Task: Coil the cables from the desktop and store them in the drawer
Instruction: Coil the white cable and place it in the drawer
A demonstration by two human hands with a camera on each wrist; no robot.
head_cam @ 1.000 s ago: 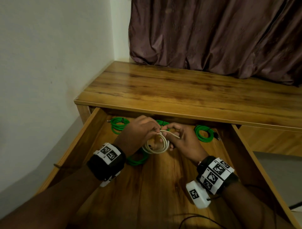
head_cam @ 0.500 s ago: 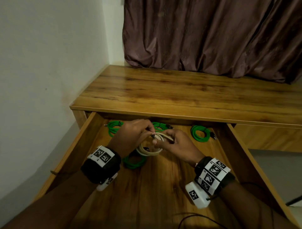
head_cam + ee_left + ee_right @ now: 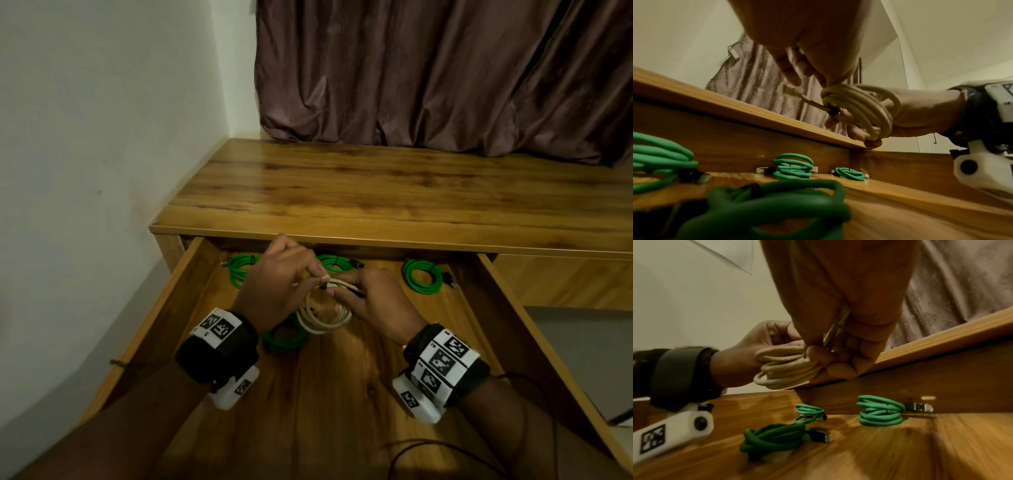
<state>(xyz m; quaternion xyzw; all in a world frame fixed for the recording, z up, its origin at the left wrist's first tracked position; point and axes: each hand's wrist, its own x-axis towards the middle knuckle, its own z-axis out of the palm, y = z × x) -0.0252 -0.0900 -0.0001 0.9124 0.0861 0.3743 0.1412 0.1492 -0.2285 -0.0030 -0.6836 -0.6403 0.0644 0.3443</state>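
Observation:
A cream cable coil [image 3: 323, 317] hangs in the air above the open wooden drawer [image 3: 164, 308], held between both hands. My left hand [image 3: 284, 284] pinches the top of the cream cable coil [image 3: 859, 110] with curled fingers. My right hand [image 3: 373, 301] grips the cream cable coil [image 3: 781, 368] from the right, its fingers curled through the loops. A loose plug end [image 3: 791, 90] sticks out near my left fingers. Several green cable coils lie on the drawer floor: one [image 3: 239, 269] at the back left, one [image 3: 423, 279] at the back right, one [image 3: 284, 339] under my left wrist.
The desktop [image 3: 394, 192] above the drawer is bare wood, with a dark curtain [image 3: 445, 75] behind and a white wall [image 3: 102, 137] on the left. Another green coil [image 3: 334, 262] lies at the drawer's back middle. A thin black wire [image 3: 428, 448] runs near my right forearm.
Both hands have kept hold of the cream coil and worked at its top, my left fingers shifting over the wrap. The head view has tilted slightly.

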